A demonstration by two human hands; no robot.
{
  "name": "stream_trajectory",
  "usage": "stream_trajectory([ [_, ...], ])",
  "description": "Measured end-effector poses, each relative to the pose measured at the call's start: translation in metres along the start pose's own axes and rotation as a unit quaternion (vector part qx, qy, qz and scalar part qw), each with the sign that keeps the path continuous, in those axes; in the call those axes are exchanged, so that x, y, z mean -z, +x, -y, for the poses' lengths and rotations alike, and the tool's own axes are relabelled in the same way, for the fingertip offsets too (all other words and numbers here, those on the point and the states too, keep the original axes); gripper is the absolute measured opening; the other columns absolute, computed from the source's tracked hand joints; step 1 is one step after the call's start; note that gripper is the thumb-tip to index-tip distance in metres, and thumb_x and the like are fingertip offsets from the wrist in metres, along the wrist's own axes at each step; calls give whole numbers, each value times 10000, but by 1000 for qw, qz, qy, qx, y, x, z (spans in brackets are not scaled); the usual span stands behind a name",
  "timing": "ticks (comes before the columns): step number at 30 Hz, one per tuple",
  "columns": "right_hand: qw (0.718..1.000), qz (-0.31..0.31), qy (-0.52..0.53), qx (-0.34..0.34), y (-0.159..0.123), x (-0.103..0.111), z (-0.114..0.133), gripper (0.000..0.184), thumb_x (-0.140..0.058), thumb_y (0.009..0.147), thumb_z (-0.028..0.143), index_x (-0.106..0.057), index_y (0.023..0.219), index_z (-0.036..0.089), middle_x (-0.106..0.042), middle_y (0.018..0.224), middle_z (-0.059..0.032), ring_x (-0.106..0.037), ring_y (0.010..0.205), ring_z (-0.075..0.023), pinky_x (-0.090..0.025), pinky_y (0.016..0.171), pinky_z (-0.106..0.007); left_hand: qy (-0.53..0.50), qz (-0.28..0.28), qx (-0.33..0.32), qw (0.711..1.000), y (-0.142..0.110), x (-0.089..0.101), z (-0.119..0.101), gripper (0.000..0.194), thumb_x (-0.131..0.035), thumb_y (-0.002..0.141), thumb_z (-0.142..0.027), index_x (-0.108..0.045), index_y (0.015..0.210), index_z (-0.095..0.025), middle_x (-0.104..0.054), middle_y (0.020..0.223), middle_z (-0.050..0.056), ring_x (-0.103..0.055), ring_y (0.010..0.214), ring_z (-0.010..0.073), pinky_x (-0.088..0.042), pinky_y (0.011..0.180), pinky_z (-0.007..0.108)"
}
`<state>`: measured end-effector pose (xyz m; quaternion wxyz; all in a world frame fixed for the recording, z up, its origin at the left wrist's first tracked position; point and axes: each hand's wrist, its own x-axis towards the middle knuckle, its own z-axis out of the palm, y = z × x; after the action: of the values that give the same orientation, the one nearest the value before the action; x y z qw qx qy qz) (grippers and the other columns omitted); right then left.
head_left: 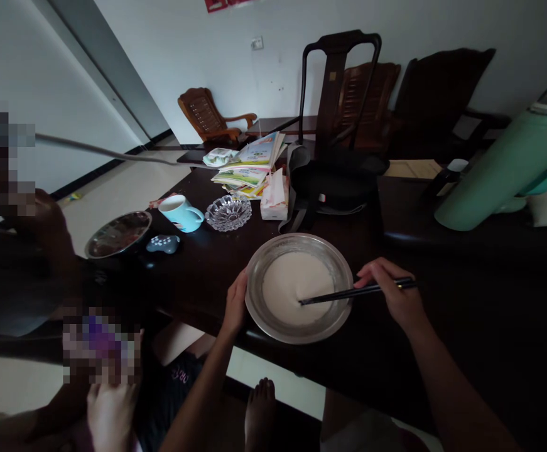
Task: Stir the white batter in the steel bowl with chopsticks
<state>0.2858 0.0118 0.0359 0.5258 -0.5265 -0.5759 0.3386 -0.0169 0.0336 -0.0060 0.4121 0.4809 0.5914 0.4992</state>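
Polished metal, glossy dark wood and ridged clear glass are seen together.

A smooth metallic shine is shown by the bowl (255, 301), and a matt, pasty look by the mix (292, 276). Dark, smooth sticks (348, 293) are seen. Faint reflections are carried by the table (198, 282); the dish (228, 213) is deeply patterned, the bag (334, 185) is made of dull black cloth, and the flask (494, 169) is finished in soft green.
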Motion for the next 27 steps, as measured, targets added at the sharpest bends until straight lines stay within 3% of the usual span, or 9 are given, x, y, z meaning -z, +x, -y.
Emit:
stream_trajectory([
  [3,998,41,-43,28,-1,-1,3,290,-528,904,400,-695,745,225,-698,719,-19,-654,716,-183,-489,699,-299,-6,-4,3,1000,0,0,0,544,-449,870,-537,-662,1173,-139,-647,1263,97,-525,1238,278,-329,1095,406],
  [8,998,-55,-29,33,-3,1,-1,338,-485,930,399,-658,704,216,-666,636,-11,-636,632,-168,-480,646,-292,-8,0,-4,1000,1,1,4,530,-455,868,-527,-665,1171,-146,-652,1254,90,-529,1230,277,-328,1096,414],
  [12,998,35,-23,38,-3,-1,0,320,-496,926,399,-685,744,214,-684,672,-14,-647,660,-169,-480,652,-286,-6,0,-11,1000,1,1,4,530,-448,870,-535,-667,1167,-155,-656,1248,81,-532,1223,273,-337,1090,410],
  [14,996,49,-49,55,-2,-2,1,290,-524,912,386,-705,756,221,-700,740,-20,-653,736,-179,-473,709,-296,-8,-4,-7,1000,1,0,4,528,-449,872,-533,-668,1163,-151,-655,1248,83,-524,1234,275,-337,1090,405],
  [19,996,-83,-11,6,-2,-1,-2,344,-484,931,412,-655,701,222,-665,612,-1,-627,616,-164,-453,645,-291,-10,3,-5,1000,1,0,2,509,-452,876,-525,-669,1164,-166,-655,1249,74,-536,1220,270,-345,1082,396],
  [21,998,-54,10,-5,-2,-2,-2,353,-473,934,424,-654,707,223,-659,587,5,-619,588,-159,-450,629,-286,-8,1,-7,1000,1,0,3,508,-453,876,-524,-670,1162,-165,-655,1250,74,-533,1223,271,-344,1083,398],
  [24,999,42,-25,20,-2,-4,1,310,-515,914,407,-692,734,227,-700,692,-7,-644,704,-170,-453,715,-293,3,-6,-9,1000,1,0,4,522,-441,874,-535,-671,1161,-164,-657,1246,74,-535,1220,272,-348,1080,401],
  [27,998,11,-55,32,0,-3,0,281,-543,901,391,-700,735,227,-706,743,-11,-641,758,-173,-442,754,-294,7,-12,-5,1000,2,0,4,528,-441,869,-540,-673,1158,-164,-660,1243,75,-536,1218,274,-345,1082,409],
])
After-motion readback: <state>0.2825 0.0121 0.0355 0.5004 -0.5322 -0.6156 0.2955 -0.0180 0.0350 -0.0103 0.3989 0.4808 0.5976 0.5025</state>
